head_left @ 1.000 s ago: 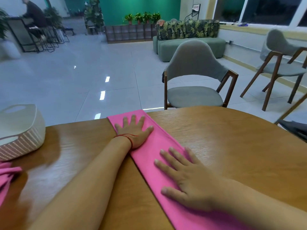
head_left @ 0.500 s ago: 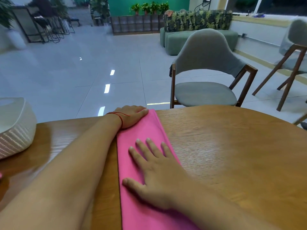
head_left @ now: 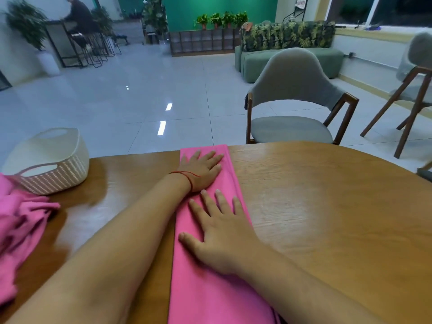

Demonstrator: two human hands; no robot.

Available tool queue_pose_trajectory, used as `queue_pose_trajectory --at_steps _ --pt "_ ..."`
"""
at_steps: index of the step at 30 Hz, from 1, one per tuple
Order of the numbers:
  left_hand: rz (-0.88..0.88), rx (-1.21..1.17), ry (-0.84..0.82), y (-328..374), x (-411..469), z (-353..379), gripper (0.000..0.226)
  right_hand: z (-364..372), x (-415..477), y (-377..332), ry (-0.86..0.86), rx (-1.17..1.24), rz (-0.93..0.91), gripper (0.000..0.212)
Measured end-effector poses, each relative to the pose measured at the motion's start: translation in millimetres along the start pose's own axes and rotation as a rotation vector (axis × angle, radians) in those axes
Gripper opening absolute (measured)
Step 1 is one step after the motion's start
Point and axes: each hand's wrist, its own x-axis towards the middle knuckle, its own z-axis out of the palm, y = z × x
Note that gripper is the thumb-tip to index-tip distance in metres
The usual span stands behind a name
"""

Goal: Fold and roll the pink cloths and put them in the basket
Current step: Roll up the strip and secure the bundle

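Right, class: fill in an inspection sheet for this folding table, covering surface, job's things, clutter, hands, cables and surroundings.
Surface: wooden table, glossy, rounded far edge.
Job's things: folded cloth lies as a long strip running away from the person; cloth pile crumpled at the left; white basket behind the pile, no cloth seen inside.
Clutter: nothing seen.
Hands: left hand flat on the folded cloth's far end; right hand flat on it, nearer.
Cables: nothing seen.
Surroundings: grey chair beyond the table, green sofa, tiled floor, a person seated far off.
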Motion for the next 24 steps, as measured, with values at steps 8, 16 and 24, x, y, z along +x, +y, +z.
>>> queue_pose_trajectory --at_steps 8,16,24 --pt "0.084 0.049 -0.010 22.8 -113.5 12.8 0.052 -6.5 -101.4 -9.2 -0.081 -0.036 -0.104 0.080" --pt "0.214 0.092 0.021 53.2 -251.3 44.6 0.058 -6.0 -178.7 22.2 0.018 0.043 -0.326 0.057" --pt "0.364 -0.086 0.067 53.8 -329.1 48.7 0.058 -2.6 -193.5 16.7 0.342 0.194 -0.326 0.028"
